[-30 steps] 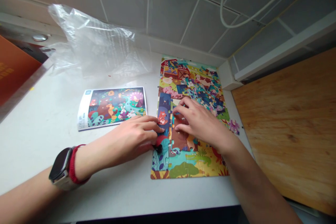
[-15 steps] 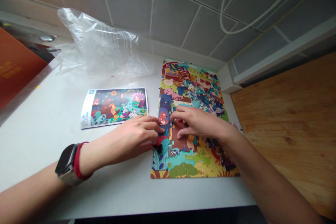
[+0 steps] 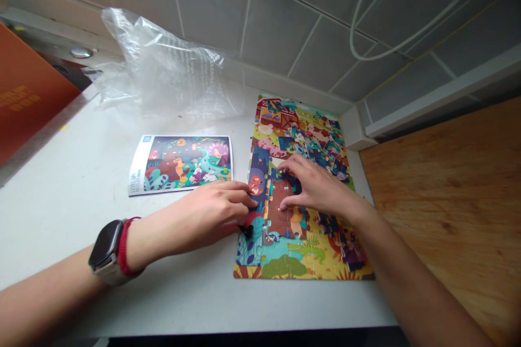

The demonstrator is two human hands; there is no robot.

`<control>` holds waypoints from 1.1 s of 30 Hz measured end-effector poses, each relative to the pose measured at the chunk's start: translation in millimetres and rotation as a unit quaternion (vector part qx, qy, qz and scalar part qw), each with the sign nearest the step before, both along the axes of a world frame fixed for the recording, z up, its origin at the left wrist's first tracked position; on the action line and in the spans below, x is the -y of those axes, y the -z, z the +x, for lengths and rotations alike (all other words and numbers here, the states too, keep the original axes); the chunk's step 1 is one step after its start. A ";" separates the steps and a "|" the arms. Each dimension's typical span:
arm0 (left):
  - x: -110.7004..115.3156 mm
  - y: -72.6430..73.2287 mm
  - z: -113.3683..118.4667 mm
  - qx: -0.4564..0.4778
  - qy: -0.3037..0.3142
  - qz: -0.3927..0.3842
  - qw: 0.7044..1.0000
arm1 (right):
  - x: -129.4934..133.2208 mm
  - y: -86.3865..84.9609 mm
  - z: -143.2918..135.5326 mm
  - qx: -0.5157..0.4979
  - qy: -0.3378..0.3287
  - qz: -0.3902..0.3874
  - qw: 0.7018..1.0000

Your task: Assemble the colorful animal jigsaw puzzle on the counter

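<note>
A colourful puzzle board (image 3: 285, 268) lies on the white table, with loose pieces heaped over its upper right part. Joined dark pieces with a red fox (image 3: 256, 182) run along its left side. My left hand (image 3: 203, 211) rests with spread fingers on the lower end of that strip, holding nothing. Beside the strip is a joined brown bear section (image 3: 280, 217). Over it my right hand (image 3: 313, 184) hovers or lightly touches, thumb and fingers apart in a curve, with no piece between them. A picture leaflet (image 3: 187, 162) lies left of the board.
A crumpled clear plastic bag (image 3: 166, 76) lies at the back against the tiled wall. An orange box (image 3: 32, 103) stands at the far left. To the right is a wooden surface (image 3: 448, 195). A white cable (image 3: 354, 27) hangs in front of the tiles.
My right hand has opened wider and shifted slightly right, showing more of the brown bear. My left hand stays on the strip. The view has shifted slightly.
</note>
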State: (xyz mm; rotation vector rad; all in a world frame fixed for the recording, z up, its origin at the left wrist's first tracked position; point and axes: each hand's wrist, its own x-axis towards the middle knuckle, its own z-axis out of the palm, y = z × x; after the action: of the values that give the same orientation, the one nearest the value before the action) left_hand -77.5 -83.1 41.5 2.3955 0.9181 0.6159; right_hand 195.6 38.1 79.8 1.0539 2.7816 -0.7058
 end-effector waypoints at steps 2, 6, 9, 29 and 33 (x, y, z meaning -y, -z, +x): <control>0.0 0.6 -0.1 -0.004 0.000 -0.002 1.000 | 3.3 0.4 0.0 0.006 0.016 -0.001 1.000; -0.3 1.1 0.0 0.003 -0.006 -0.006 1.000 | 4.7 -1.6 -8.6 0.033 0.047 -0.020 0.998; -0.7 0.7 0.4 0.011 -0.003 -0.009 1.000 | -0.8 -2.5 -15.3 0.026 0.065 -0.028 0.997; -5.5 8.0 -5.0 0.045 0.000 -0.017 0.999 | -14.9 10.6 -10.0 -0.081 0.096 -0.084 0.989; -9.2 11.3 -6.4 0.041 0.013 -0.029 0.999 | -14.0 15.1 -7.2 -0.097 0.098 -0.084 0.987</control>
State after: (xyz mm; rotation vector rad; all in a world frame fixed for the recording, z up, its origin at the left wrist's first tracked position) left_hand -83.9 -73.8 30.1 2.3094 0.8571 0.6648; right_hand 188.3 52.1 64.7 1.3009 2.7344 -1.1013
